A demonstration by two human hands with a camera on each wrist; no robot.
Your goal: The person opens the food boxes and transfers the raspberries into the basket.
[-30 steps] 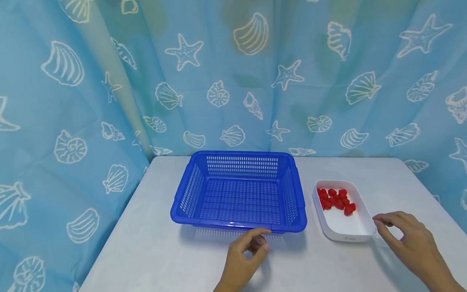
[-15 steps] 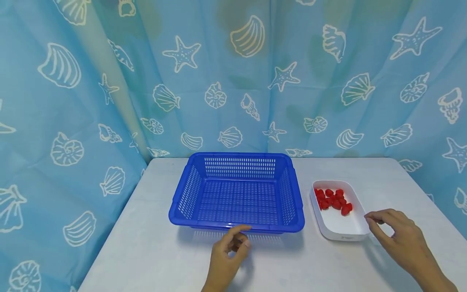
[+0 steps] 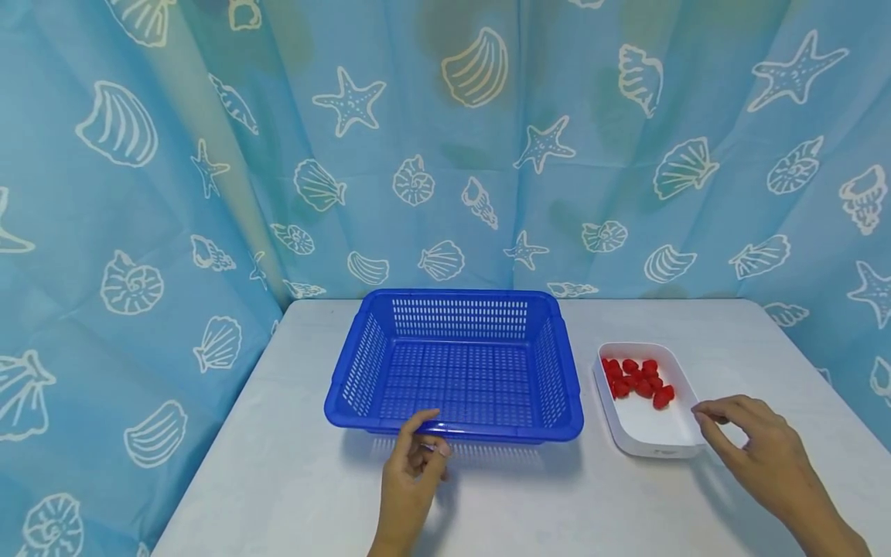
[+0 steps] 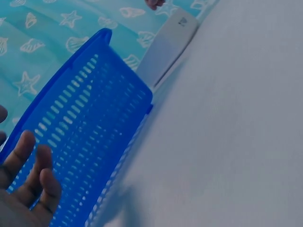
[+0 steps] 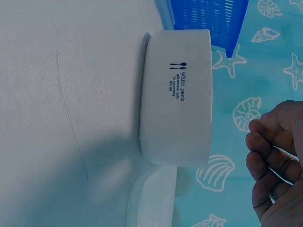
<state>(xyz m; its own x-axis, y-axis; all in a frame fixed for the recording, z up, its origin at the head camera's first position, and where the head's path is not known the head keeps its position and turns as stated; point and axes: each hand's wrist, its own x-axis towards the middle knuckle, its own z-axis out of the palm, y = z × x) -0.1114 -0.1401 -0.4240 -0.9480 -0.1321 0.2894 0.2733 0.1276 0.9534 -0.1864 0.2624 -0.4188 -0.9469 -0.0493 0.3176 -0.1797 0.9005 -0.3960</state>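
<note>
My left hand [image 3: 409, 476] is at the front rim of a blue plastic basket [image 3: 473, 430], its index finger overlapping the rim in the head view. In the left wrist view its fingers [image 4: 35, 177] are loosely bent in front of the slotted side, holding nothing. My right hand [image 3: 766, 449] hovers at the right rim of a white plastic container [image 3: 657, 447]. Several small red berry-like pieces [image 3: 643, 385] lie toward the back left of that container. Loosely curled fingers [image 5: 258, 165] show beside the container in the right wrist view, with nothing seen between them.
A white cloth-covered table [image 3: 278, 495] bears both containers. Next to the white one, a translucent container-like piece [image 5: 151, 203] shows in the right wrist view. A blue seashell-print curtain [image 3: 431, 139] hangs behind and to the left of the table.
My left hand has slid left along the basket's front, its index finger rising over the rim. The right hand stays by the white container. The head view has shifted slightly.
</note>
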